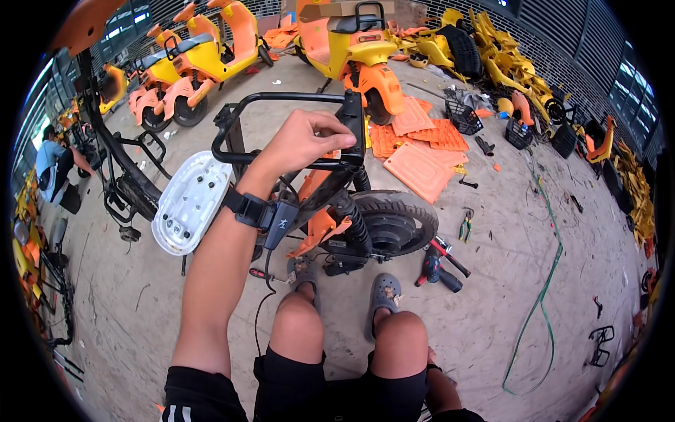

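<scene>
Left hand (307, 143) bent over the rear end of a scooter frame (328, 193)

The left arm reaches up across the middle of the view, a black strap (246, 209) around its wrist with a small black box on it. The hand is mostly closed, thumb and fingertips drawn together right over the black metal at the frame's tail; whether anything small is between them, or whether they touch the metal, I cannot tell. The right hand (432, 357) is low beside the right knee, largely hidden by the leg, so its grip cannot be made out.

The frame stands straight ahead of the person's feet, with a looped black bar (285, 96) at the top, a coil spring and the rear wheel (394, 224) below. A white oval seat base (191, 202) is tilted up to the left of it, just beside the forearm.

On the floor, a power drill (433, 265) lies near the wheel, with pliers (465, 226) a little beyond. Flat orange panels (420, 171) are heaped behind the wheel, and a green cord (548, 285) trails over the concrete at right. Yellow and orange scooters (218, 60) stand at the back; another person (50, 169) crouches at far left
</scene>
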Available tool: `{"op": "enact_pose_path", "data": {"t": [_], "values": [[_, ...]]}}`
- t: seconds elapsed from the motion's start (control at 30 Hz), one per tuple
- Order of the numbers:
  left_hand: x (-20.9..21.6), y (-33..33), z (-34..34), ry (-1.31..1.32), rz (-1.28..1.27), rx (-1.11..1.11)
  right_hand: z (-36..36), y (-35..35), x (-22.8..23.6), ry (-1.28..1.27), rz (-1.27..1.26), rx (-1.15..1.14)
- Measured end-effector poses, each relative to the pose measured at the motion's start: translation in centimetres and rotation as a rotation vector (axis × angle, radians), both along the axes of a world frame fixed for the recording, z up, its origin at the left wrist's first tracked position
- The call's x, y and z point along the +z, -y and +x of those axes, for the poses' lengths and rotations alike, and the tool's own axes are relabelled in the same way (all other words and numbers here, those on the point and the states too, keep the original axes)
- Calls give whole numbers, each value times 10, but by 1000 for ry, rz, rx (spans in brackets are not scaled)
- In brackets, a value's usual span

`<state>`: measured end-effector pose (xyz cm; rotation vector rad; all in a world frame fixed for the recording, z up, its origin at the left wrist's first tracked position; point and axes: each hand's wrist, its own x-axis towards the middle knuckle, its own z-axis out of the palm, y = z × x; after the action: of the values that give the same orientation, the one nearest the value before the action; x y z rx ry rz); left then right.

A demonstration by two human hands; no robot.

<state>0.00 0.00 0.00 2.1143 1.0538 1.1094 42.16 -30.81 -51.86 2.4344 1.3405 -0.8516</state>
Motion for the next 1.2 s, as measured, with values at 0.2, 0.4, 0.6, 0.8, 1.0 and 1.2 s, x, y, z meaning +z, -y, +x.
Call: {"op": "enact_pose_path", "data": {"t": [0.2, 0.4, 0.6, 0.8, 1.0, 1.2], "values": [[4, -1, 9, 66, -114, 70, 13, 8, -40, 21, -5, 130], [-2, -4, 11, 189, -154, 34, 11, 10, -31, 4, 45, 44], [5, 1, 2, 69, -205, 57, -6, -3, 19, 43, -69, 121], [3, 0, 3, 55, -132, 16, -10, -2, 45, 18, -39, 34], [4, 1, -2, 30, -142, -36, -13, -5, 43, 2, -54, 28], [5, -2, 12, 65, -154, -47, 22, 13, -11, -44, 52, 1]]}}
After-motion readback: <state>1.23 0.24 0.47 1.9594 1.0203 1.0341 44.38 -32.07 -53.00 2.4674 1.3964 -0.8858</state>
